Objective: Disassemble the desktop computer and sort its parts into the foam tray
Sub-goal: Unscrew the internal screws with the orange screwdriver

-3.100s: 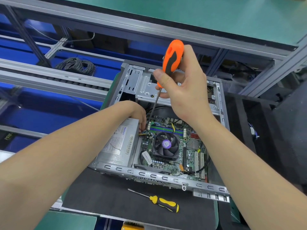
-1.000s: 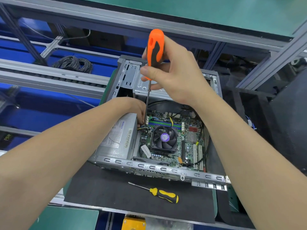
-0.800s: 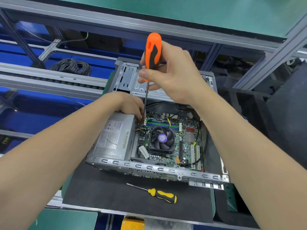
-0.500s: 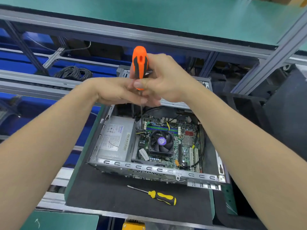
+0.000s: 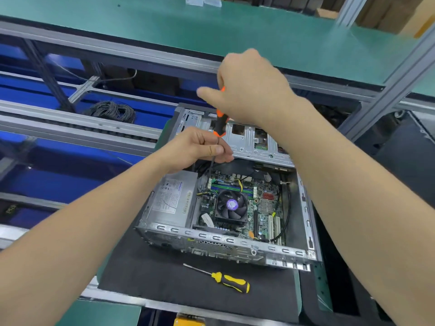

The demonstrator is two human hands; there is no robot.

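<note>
Pinches the shaft of the orange screwdriver (image 5: pixel 220 124) between thumb and fingers of the left hand (image 5: pixel 200 149). Grips the handle from above with the right hand (image 5: pixel 251 90), fingers curled round it. Holds the tool over the open desktop computer (image 5: pixel 171 201) on the black mat (image 5: pixel 153 274), yellow screwdriver (image 5: pixel 226 280) just in front.

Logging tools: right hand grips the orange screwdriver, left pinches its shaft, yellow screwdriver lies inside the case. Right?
Wrong: the head view shows the yellow screwdriver on the black mat in front of the case, not inside. The right hand and left hand hold the orange screwdriver as stated.
</note>
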